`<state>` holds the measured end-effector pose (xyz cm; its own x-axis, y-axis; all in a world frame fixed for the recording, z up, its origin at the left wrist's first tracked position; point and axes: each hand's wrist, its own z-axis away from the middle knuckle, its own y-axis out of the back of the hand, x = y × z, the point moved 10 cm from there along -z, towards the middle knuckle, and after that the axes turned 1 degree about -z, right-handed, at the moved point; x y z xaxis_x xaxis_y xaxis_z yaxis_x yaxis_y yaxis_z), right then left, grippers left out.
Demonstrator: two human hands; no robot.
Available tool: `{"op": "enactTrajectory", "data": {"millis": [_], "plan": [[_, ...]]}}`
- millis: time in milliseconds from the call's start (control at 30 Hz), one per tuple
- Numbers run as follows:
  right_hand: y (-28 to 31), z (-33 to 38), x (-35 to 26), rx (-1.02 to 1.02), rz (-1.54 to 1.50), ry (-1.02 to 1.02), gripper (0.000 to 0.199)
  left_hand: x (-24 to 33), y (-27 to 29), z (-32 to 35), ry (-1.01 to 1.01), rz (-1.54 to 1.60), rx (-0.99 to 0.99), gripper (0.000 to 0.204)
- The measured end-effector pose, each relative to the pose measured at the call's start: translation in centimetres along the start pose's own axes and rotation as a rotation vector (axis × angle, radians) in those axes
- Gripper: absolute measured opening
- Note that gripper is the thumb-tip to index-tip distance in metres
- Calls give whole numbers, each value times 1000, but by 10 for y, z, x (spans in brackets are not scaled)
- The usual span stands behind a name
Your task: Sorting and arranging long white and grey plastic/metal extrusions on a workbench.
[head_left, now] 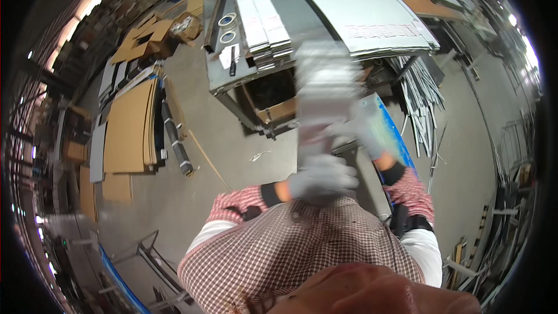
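My left hand point(322, 180), in a grey glove, is closed around the near end of a long, flat grey-white bundle point(326, 90). Motion blur smears this bundle; whether it is one piece or a stack of strips I cannot make out. My right hand point(356, 131), gloved as well, grips its right side a little farther out. The bundle points away from my body, and its far end overlaps the front edge of the workbench point(302, 14). On that bench, left of the bundle, lie stacked long white strips point(260, 14).
A pile of white sheets point(360, 3) covers the bench's right part. Tape rolls point(227, 36) and a black-handled tool point(233, 64) lie at its left corner. Metal strips point(419, 96) lean below. Cardboard sheets point(131, 128) stand on the left; a blue-edged panel point(388, 122) is beside my right arm.
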<state>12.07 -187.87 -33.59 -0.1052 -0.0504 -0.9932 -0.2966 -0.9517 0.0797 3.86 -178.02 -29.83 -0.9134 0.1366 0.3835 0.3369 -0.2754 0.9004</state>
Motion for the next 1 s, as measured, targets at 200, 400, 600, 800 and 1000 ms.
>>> {"op": "enactTrajectory", "data": {"millis": [200,400,600,800,1000], "plan": [[77,48,-35,-26,-63,27,40,-24,-146,-87,-106,1796,245,43],[172,109,9,187,-19,-120,44,-38,-80,-120,-408,1847,454,11],[228,203,81,413,-84,-311,48,-76,-1,-169,-640,1908,764,33],[226,303,119,696,-170,-496,52,-206,13,-182,-253,2151,1073,50],[184,270,184,816,-479,-370,31,-333,-112,-109,601,1477,1013,36]]}}
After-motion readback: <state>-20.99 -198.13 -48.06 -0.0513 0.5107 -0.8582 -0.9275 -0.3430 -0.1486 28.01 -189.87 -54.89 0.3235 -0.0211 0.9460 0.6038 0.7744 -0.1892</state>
